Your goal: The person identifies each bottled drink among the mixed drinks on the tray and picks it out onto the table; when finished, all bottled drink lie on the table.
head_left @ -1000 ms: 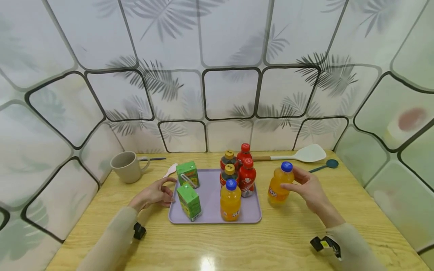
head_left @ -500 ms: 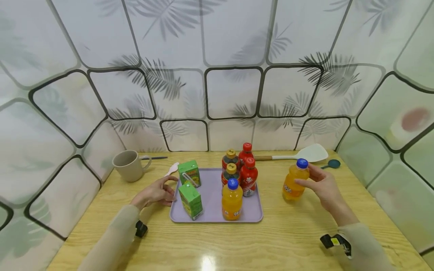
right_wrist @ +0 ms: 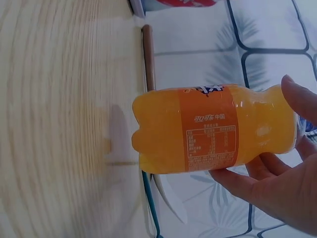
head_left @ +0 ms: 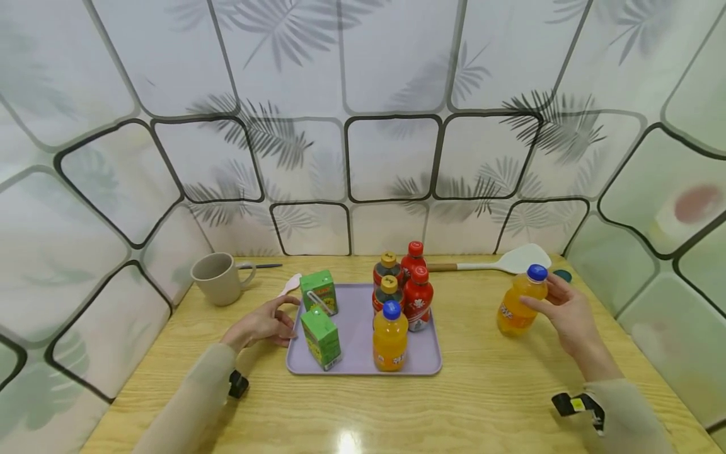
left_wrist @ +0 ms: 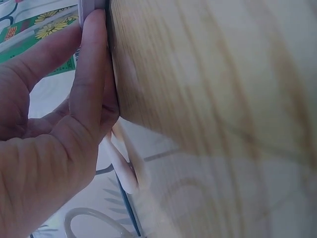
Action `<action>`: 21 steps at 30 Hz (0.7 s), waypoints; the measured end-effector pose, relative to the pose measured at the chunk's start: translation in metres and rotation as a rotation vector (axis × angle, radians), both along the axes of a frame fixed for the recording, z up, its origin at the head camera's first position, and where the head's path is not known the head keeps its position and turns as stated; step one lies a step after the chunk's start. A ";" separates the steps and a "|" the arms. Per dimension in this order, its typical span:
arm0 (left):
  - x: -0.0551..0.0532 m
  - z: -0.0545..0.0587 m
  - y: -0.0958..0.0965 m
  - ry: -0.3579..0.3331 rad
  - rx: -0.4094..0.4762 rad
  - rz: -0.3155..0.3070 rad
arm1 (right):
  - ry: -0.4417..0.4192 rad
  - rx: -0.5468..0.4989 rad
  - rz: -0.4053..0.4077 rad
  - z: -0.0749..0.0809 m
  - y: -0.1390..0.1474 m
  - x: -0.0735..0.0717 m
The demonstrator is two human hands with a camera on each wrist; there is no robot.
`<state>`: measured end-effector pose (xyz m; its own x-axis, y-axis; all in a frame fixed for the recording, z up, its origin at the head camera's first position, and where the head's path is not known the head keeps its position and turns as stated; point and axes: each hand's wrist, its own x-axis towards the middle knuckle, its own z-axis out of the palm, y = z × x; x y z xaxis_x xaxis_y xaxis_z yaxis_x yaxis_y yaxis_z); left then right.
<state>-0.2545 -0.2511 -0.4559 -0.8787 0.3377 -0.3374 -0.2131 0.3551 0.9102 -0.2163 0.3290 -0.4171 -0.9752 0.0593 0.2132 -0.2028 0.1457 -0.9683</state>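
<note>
My right hand (head_left: 573,318) grips an orange soda bottle (head_left: 518,306) with a blue cap by its upper part, right of the tray. In the right wrist view, the orange soda bottle (right_wrist: 213,130) stands near upright, its base close over the wood. At the tray's left edge, my left hand (head_left: 263,323) holds the rim of the lilac tray (head_left: 351,334). Two green drink cartons (head_left: 320,339) stand on the tray's left side. On its right side are another orange soda bottle (head_left: 390,340), two dark bottles with gold caps (head_left: 388,295) and two red bottles (head_left: 418,299).
A beige mug (head_left: 218,280) stands at the back left, near a dark thin utensil (head_left: 263,265) and a pale pink spoon (head_left: 291,284). At the back right lies a white spatula (head_left: 522,257) beside a teal spoon (head_left: 563,275). A patterned curtain (head_left: 391,157) closes off the back and sides.
My right hand has carried the orange soda bottle rightward, away from the tray and toward the teal spoon. The left hand has stayed at the tray's edge, and the tray's contents look unchanged.
</note>
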 end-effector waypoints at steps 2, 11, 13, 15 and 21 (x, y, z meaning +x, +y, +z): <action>0.000 0.000 -0.001 -0.001 0.001 0.000 | 0.003 -0.035 -0.001 -0.001 0.005 -0.001; -0.002 -0.001 -0.001 -0.009 -0.006 0.005 | -0.015 -0.048 -0.069 -0.006 0.022 -0.007; -0.003 -0.001 -0.001 -0.007 -0.007 0.004 | -0.021 -0.053 -0.091 -0.007 0.025 -0.009; -0.003 0.000 -0.001 -0.005 -0.009 0.002 | -0.026 -0.066 -0.106 -0.008 0.027 -0.010; -0.001 0.001 0.000 -0.011 -0.016 0.006 | -0.021 -0.090 -0.097 -0.008 0.034 -0.012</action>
